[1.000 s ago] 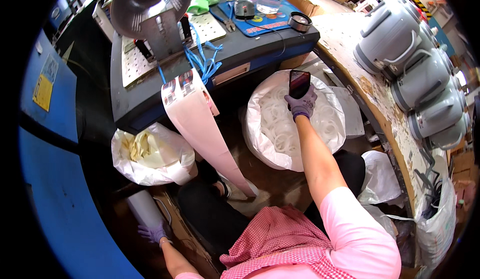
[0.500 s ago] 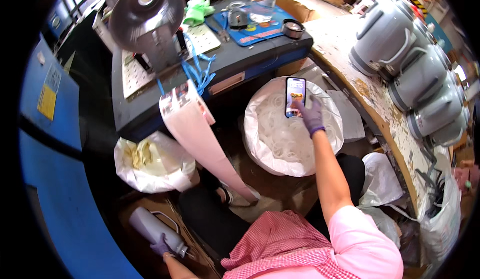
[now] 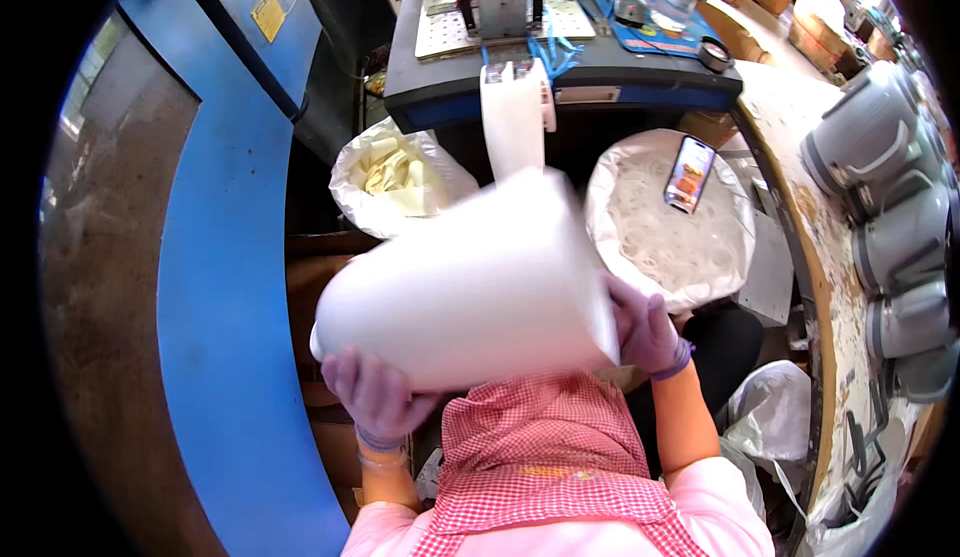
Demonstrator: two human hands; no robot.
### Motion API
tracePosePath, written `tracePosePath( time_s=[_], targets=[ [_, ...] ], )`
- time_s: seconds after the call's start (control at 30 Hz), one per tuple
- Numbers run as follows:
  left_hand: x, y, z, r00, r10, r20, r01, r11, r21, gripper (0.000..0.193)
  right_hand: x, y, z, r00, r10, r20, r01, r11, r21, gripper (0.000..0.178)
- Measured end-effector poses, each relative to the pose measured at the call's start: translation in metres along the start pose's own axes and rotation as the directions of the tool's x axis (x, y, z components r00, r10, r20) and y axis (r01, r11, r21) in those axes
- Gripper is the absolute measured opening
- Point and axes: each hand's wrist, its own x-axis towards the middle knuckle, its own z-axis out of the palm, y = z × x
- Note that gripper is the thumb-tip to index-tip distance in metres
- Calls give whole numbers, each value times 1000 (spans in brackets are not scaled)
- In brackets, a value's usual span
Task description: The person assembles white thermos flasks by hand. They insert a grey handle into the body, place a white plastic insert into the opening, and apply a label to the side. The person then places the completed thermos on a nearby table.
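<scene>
A large pale jug (image 3: pixel 470 287) lies sideways in front of my lap, raised and slightly blurred. My left hand (image 3: pixel 375 392), in a thin purple glove, is wrapped round its left end from below. At the wider right end, my right hand (image 3: pixel 648 329), gloved the same way, grips the rim, its fingers partly hidden behind the jug. The jug's handle does not show. Just beyond my right hand stands a white-lined round tub (image 3: pixel 598 207) full of clear rings. A phone (image 3: pixel 690 174) with its screen lit rests on the rings.
A dark workbench (image 3: pixel 640 85) with a metal fixture stands ahead, a white strip (image 3: pixel 512 122) hanging from its edge. Left of the strip sits a white bag (image 3: pixel 360 177) holding cream-coloured pieces. Several grey jugs (image 3: pixel 865 132) line the worn curved table at right. A blue panel (image 3: pixel 230 287) borders my left.
The jug came up from the lower left floor to in front of me. My right hand left the phone and tub and now holds the jug too. The view swung left.
</scene>
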Motion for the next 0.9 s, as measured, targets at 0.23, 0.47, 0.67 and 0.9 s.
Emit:
tracePosePath(
  time_s=[0.23,0.47,0.67,0.9],
  targets=[
    [69,30,14,848,-395,-353,88,763,-641,76,-76,-36,-42,854,-424,302,360,61,-931,40],
    [143,120,37,953,92,287,282,67,-957,74,-159,-70,0,904,-174,390,427,354,-832,37],
    [206,178,43,666,662,343,530,-97,-842,71,-159,-138,44,656,-750,88,307,158,-939,49],
    [232,181,30,403,840,364,606,54,-794,68,-123,-111,50,614,-594,520,528,-180,-830,51]
  ],
)
